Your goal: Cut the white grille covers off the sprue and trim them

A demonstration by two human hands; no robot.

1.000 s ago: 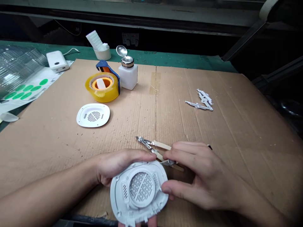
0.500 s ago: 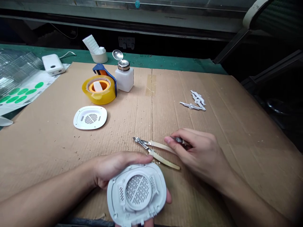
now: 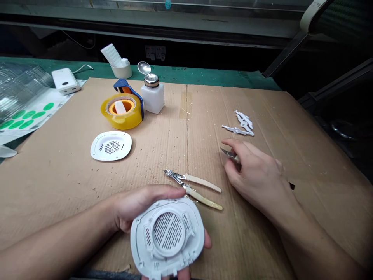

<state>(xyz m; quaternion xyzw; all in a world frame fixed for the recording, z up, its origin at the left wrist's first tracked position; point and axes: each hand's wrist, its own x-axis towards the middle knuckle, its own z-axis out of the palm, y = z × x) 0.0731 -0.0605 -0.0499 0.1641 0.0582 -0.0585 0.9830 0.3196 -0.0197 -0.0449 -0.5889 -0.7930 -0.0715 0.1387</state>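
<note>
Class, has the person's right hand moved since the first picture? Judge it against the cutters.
Yes. The right hand has moved off the cutters, away to their right and forward, towards the white plastic pieces.

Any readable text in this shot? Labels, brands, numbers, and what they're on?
Nothing can be read for certain.
White power bank: small dark mark on top, too small to read.
Sheet with green dots: faint print, too blurred to read.
White dispensing bottle: no markings visible.
White plastic cover in the left hand: no lettering visible.
</note>
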